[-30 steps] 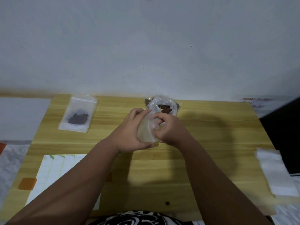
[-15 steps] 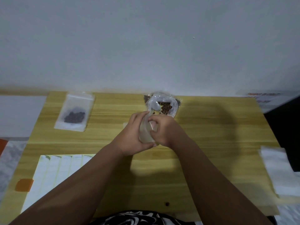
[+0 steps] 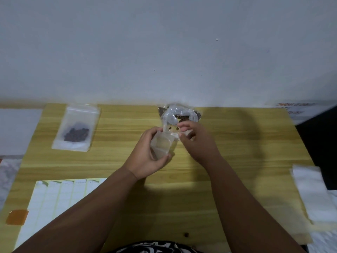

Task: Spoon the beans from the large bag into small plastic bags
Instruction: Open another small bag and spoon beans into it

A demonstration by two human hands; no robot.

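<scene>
Opening step: my left hand grips the small clear plastic bag, my right hand pinches its lip; spooning next.

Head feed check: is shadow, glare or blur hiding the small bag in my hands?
Head view: dim and soft overall; the small bag is clear film, edges faint against the left hand. Head view: a broad soft shadow lies on the table right of the right hand, not on the bag. Head view: pale sheen on the large bag; wide lens splays the table edges.
</scene>
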